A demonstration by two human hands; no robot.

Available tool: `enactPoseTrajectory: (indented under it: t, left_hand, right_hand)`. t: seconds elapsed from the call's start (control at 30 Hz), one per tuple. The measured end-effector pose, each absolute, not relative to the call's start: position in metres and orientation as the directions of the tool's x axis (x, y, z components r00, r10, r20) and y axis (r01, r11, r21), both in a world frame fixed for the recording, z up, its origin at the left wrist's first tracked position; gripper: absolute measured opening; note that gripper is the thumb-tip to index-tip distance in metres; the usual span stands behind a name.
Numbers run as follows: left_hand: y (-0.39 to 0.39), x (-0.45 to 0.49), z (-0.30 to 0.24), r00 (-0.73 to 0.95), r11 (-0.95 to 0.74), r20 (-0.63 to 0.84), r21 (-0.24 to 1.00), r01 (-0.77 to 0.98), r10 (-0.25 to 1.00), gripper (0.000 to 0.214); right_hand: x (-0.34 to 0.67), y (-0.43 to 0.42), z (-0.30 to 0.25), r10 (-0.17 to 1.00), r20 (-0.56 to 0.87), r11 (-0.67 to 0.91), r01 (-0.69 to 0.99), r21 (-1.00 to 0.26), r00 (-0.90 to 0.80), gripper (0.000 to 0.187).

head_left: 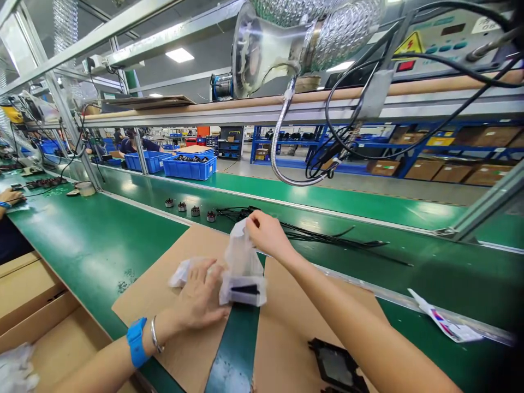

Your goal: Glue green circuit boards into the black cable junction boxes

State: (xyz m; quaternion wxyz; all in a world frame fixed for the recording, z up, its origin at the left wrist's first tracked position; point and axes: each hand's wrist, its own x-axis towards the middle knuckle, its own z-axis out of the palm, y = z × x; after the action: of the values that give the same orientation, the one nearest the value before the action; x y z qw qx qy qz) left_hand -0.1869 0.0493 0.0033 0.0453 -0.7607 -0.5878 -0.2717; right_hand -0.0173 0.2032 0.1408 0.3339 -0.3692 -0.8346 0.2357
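My right hand (268,234) pinches the top of a clear plastic bag (242,270) and holds it upright over the bench. A dark flat part (244,289) sits in the bottom of the bag. My left hand (200,297), with a blue wristband and a thin bracelet, rests against the bag's lower left side, fingers curled on it. A crumpled bit of white plastic (180,274) lies just left of that hand. Both hands work above two cardboard sheets (164,284) on the green bench.
A black flat part (338,365) lies on the right cardboard sheet. Black cables (323,237) and several small round parts (188,208) lie on the green conveyor (102,240). Blue bins (189,166) stand behind. Another person's hand (10,197) is at far left. A printed slip (446,326) lies right.
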Motion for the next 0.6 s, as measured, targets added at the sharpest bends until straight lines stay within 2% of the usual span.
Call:
enactPoseTrajectory:
  t: [0.17,0.3,0.37,0.43,0.5,0.53,0.6]
  left_hand:
    - [0.044,-0.155,0.005,0.441,-0.489,0.274,0.137,0.862,0.854,0.089]
    - [0.046,-0.142,0.009,0.516,-0.543,0.190,0.141,0.828,0.835,0.082]
    - [0.046,-0.140,0.009,0.512,-0.545,0.210,0.151,0.825,0.833,0.072]
    - [0.044,-0.141,0.007,0.508,-0.547,0.223,0.175,0.819,0.832,0.061]
    - [0.040,-0.145,0.006,0.510,-0.554,0.229,0.214,0.804,0.829,0.052]
    - [0.037,-0.148,0.005,0.508,-0.558,0.244,0.230,0.797,0.826,0.048]
    - [0.032,-0.157,0.004,0.450,-0.530,0.317,0.247,0.811,0.835,0.040]
  right_hand:
    - [-0.033,0.203,0.176,0.755,0.456,0.601,0.220,-0.768,-0.471,0.016]
    - [-0.048,0.200,0.212,0.725,0.584,0.643,0.055,-0.764,-0.365,0.013]
    - [-0.052,0.201,0.231,0.681,0.706,0.710,-0.060,-0.701,-0.196,0.013]
    - [-0.054,0.203,0.245,0.574,0.819,0.810,-0.166,-0.563,0.022,0.014]
    - [-0.058,0.204,0.249,0.452,0.880,0.888,-0.169,-0.428,0.147,0.017]
    - [-0.060,0.204,0.244,0.421,0.901,0.905,-0.111,-0.410,0.105,0.019]
    - [-0.069,0.201,0.222,0.434,0.890,0.901,0.055,-0.431,-0.143,0.023]
